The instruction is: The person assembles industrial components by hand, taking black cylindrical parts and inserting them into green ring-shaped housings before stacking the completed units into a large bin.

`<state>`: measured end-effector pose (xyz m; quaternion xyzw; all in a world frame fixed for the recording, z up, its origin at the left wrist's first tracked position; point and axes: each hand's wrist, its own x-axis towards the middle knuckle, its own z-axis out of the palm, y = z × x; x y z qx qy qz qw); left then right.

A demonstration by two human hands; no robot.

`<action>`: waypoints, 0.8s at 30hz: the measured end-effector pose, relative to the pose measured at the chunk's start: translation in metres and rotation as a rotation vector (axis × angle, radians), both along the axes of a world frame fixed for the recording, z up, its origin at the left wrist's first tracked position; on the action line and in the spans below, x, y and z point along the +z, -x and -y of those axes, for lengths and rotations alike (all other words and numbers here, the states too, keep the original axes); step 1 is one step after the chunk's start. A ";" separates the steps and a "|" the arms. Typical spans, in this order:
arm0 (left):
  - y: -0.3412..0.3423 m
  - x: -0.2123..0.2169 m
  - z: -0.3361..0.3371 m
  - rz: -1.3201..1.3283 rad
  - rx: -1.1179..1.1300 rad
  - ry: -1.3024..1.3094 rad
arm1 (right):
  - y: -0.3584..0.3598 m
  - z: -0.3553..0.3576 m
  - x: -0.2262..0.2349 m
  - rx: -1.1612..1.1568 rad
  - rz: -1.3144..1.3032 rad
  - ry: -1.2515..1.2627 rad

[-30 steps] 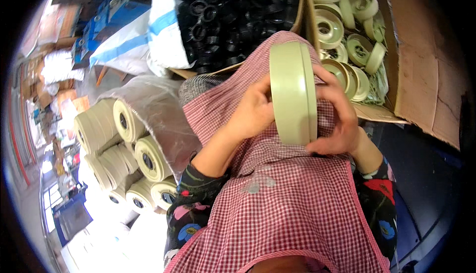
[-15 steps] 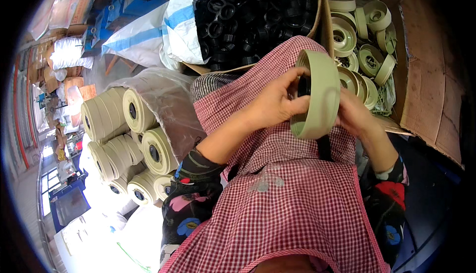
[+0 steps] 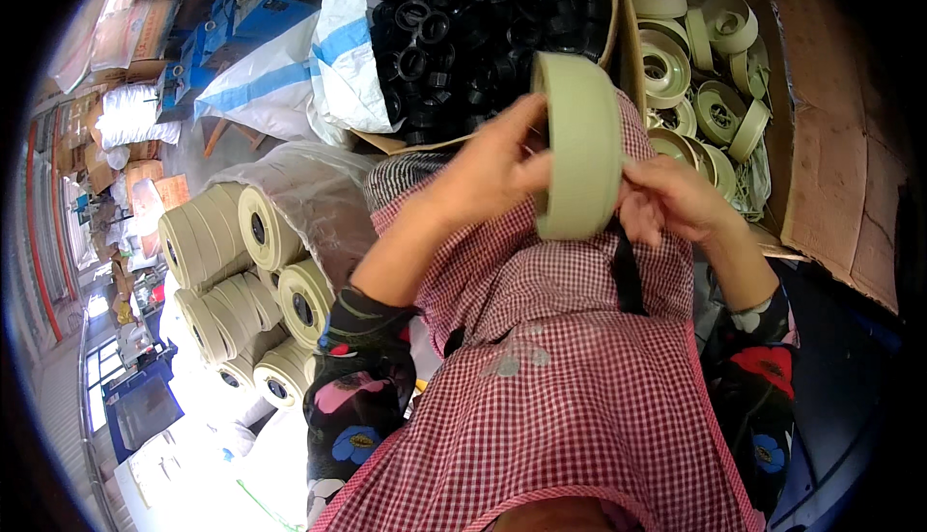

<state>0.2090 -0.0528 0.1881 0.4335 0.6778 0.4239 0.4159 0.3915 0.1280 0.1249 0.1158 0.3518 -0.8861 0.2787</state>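
A pale green plastic wheel with a broad rim point(image 3: 584, 151) is held up on edge above my lap. From its left side my left hand point(image 3: 497, 160) grips it, with the fingertips reaching into the hollow face and partly hidden there. My right hand point(image 3: 676, 194) is at the wheel's right edge, its thumb and forefinger drawn together close to the rim and the other fingers curled. Whatever is between those fingertips is too small to make out. The wheel's hub is out of sight from here.
Beyond my lap, a carton holds many black plastic rings point(image 3: 454, 40). To the right, an open cardboard box point(image 3: 840, 146) contains loose green wheels point(image 3: 719, 112). Stacked green wheels point(image 3: 212, 233) lie at the left beside a clear plastic bag point(image 3: 323, 194). A white-and-blue sack point(image 3: 348, 59) drapes by the carton.
The wheel and my left hand have moved left and slightly up. My right hand has come out from behind the wheel, so its curled fingers now show. The black hub piece is no longer visible.
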 end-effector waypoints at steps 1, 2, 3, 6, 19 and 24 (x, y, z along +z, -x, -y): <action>0.015 -0.001 0.001 -0.089 0.018 -0.034 | 0.003 -0.002 0.003 -0.174 0.024 -0.338; 0.032 0.000 0.002 -0.235 0.054 -0.011 | 0.006 -0.003 0.004 -0.350 0.048 -0.674; 0.050 -0.003 -0.001 -0.367 0.072 0.004 | 0.003 -0.020 -0.019 -0.611 0.051 -0.842; 0.112 -0.028 0.014 -0.604 0.257 0.185 | -0.020 -0.109 -0.084 -0.945 0.213 -1.345; 0.121 -0.114 -0.029 -1.201 0.003 0.190 | -0.148 -0.221 -0.266 -0.916 0.805 -1.065; 0.109 -0.148 -0.044 -1.091 -0.164 0.371 | -0.114 -0.215 -0.248 -0.816 0.865 -1.112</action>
